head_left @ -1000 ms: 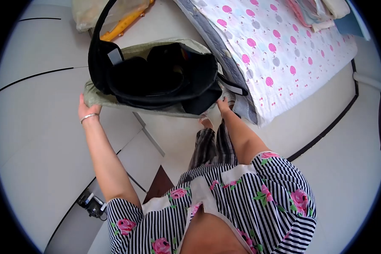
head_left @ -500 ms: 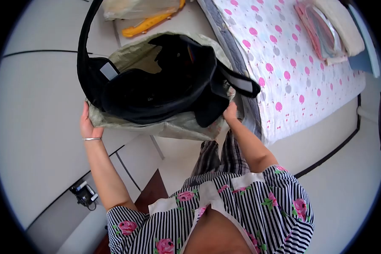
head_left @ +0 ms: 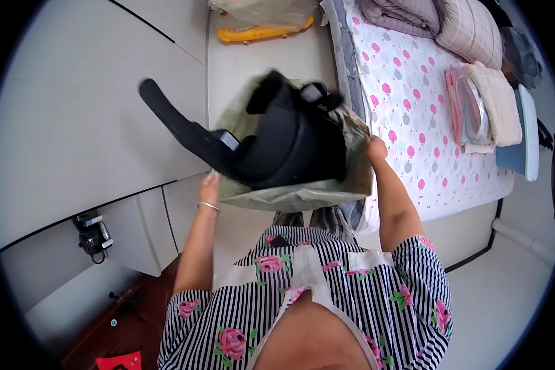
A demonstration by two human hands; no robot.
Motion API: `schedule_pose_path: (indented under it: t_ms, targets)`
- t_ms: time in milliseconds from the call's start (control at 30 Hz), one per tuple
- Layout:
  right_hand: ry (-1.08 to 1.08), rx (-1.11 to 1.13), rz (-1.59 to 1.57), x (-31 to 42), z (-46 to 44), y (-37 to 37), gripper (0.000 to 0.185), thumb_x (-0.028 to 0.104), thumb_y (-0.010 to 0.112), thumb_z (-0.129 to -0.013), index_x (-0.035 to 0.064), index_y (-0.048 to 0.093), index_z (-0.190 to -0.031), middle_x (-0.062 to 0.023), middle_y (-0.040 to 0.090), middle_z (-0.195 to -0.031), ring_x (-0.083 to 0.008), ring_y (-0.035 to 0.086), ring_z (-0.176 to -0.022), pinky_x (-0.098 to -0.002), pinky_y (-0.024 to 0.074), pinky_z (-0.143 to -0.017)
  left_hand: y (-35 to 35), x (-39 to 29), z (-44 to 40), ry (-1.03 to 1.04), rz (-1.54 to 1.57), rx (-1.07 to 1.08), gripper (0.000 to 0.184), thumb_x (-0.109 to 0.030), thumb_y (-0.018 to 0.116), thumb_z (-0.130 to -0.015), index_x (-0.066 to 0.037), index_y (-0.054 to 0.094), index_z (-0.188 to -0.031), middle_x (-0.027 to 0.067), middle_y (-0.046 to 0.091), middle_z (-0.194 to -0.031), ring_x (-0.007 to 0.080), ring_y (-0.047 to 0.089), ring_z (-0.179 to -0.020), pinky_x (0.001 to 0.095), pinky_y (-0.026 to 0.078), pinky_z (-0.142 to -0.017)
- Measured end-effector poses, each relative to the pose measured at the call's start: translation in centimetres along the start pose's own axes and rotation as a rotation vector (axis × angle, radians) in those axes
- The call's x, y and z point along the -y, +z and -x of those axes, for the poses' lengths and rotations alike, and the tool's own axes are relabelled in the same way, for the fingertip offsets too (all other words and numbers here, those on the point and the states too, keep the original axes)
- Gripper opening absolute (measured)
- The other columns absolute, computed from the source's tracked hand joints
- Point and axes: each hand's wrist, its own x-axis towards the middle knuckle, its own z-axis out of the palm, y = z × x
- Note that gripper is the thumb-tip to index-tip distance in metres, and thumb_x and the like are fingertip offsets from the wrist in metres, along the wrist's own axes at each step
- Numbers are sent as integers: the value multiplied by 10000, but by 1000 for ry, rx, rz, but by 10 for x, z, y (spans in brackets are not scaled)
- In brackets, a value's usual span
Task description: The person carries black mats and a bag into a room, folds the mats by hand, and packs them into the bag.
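A pale green sack (head_left: pixel 299 196) hangs in front of my body, its mouth wide. My left hand (head_left: pixel 209 184) is closed on the sack's left edge. On the opposite side, my right hand (head_left: pixel 377 150) grips the rim near the bed. Inside sits a bulky black padded item with straps (head_left: pixel 277 145), partly blurred by motion; its exact kind is unclear. One long strap (head_left: pixel 172 114) sticks out past the left rim, and a shorter strap end with a pale patch (head_left: pixel 317 94) lies at the far side. The sack's bottom is hidden.
On the right is a bed (head_left: pixel 431 179) with a pink-dotted sheet, bearing folded bedding (head_left: pixel 468 31) and towels (head_left: pixel 496 105). White cabinets (head_left: pixel 105 123) line the left. A yellow object (head_left: pixel 262 32) lies on the floor ahead. A dark red surface (head_left: pixel 129 320) is at lower left.
The sack has shifted right in view, and the black item inside has tilted and turned. Its long strap has swung from upright to slanting left. Both hands still hold the sack; the view has turned.
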Motion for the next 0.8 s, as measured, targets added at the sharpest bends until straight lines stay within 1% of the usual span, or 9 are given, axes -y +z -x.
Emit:
schedule_pose_path:
  t_ms: [67, 200, 267, 333, 500, 600, 667, 733, 800]
  targets:
    - [-36, -131, -102, -18, -11, 13, 366, 362, 511, -896, 19, 622, -962, -244, 627, -935, -388, 599, -912, -461, 462, -788, 5, 24, 5, -109, 277, -5, 358, -275, 572, -912, 10, 602, -1127, 34, 631, -1028, 115, 547, -957, 265, 395, -894]
    - [-221, -576, -206, 29, 35, -13, 345, 292, 580, -869, -24, 581, -1009, -200, 608, -993, -348, 589, -923, -418, 457, -808, 2, 15, 29, -84, 256, 179, 333, -257, 568, -917, -7, 597, -1136, 27, 620, -1070, 110, 549, -975, 235, 404, -861]
    - [-284, -323, -615, 81, 80, -26, 420, 308, 626, -844, -41, 551, -1066, -168, 589, -986, -312, 577, -926, -393, 445, -824, 11, 9, 36, -50, 147, 223, 307, -248, 556, -926, -10, 610, -1111, -3, 622, -1025, 85, 542, -924, 224, 400, -835]
    - [-137, 110, -736, 141, 123, -19, 861, 468, 729, -716, -2, 367, -1339, -220, 471, -1261, -342, 478, -1162, -376, 378, -987, 27, 14, 48, 4, 130, 242, 280, -236, 545, -933, -13, 619, -1085, -31, 613, -968, 61, 519, -874, 220, 394, -805]
    - [-15, 106, -294, 211, 131, 1, 1184, 414, 823, -576, 3, 116, -1432, -246, 210, -1455, -403, 315, -1300, -441, 336, -1048, 52, 10, 88, 113, 185, 399, 228, -226, 533, -941, -23, 624, -992, -66, 582, -855, 34, 476, -780, 211, 379, -724]
    - [7, -16, -246, 168, 135, -9, 1185, 308, 840, -555, 40, 100, -1441, -252, 231, -1453, -392, 323, -1305, -443, 361, -1032, 46, 20, 79, 30, 273, 351, 225, -216, 523, -944, -25, 629, -998, -42, 614, -885, 57, 522, -823, 232, 412, -742]
    - [187, 58, -390, 89, 105, 44, 1019, 232, 815, -598, 87, 228, -1418, -234, 429, -1344, -353, 467, -1205, -423, 423, -970, 44, 23, 76, 1, 376, 334, 227, -206, 512, -947, -30, 616, -1045, -9, 627, -931, 79, 548, -865, 247, 431, -761]
    - [116, 212, -242, 71, 113, 31, 694, 173, 775, -629, 56, 497, -1254, -199, 633, -1069, -329, 608, -1012, -408, 475, -879, 46, 13, 80, -59, 496, 303, 232, -195, 505, -949, -35, 600, -1087, 22, 632, -984, 103, 566, -908, 263, 446, -791]
    - [0, 137, -328, 71, 115, 45, 484, 131, 752, -635, 33, 602, -1084, -181, 665, -918, -322, 643, -893, -402, 489, -822, 52, -2, 94, -163, 626, 273, 239, -185, 500, -950, -41, 579, -1124, 50, 628, -1043, 130, 578, -951, 279, 458, -833]
